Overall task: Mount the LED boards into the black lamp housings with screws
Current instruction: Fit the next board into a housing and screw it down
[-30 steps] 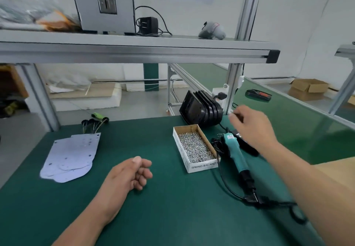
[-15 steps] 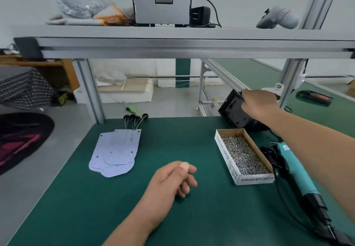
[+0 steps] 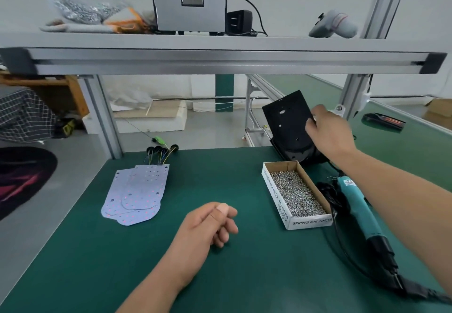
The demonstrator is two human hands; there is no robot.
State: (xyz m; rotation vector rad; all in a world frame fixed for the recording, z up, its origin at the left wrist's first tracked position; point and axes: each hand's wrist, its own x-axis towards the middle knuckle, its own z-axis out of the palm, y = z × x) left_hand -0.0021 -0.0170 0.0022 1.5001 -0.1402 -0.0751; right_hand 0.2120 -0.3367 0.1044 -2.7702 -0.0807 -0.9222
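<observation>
My right hand [image 3: 329,133] grips a black lamp housing [image 3: 288,119] by its right edge, tilted up above the stack of further housings [image 3: 299,153] at the back right of the green mat. My left hand [image 3: 210,222] rests on the mat in the middle, fingers loosely curled, holding nothing. A pile of white LED boards [image 3: 137,194] with wired leads [image 3: 160,152] lies at the left. An open cardboard box of screws [image 3: 294,194] sits right of centre. A teal electric screwdriver [image 3: 359,206] lies beside the box, its black cable trailing toward me.
An aluminium shelf [image 3: 220,56] spans overhead, carrying a grey machine [image 3: 189,2], a bag of screws [image 3: 80,7], a power adapter [image 3: 238,21] and a grey tool [image 3: 333,25]. Frame posts [image 3: 102,117] stand at the mat's back corners. A second green bench [image 3: 403,139] extends to the right.
My right hand reached past the screwdriver to the housing stack, took hold of one housing and lifted it upward. The view swung left. My left hand stayed resting on the mat.
</observation>
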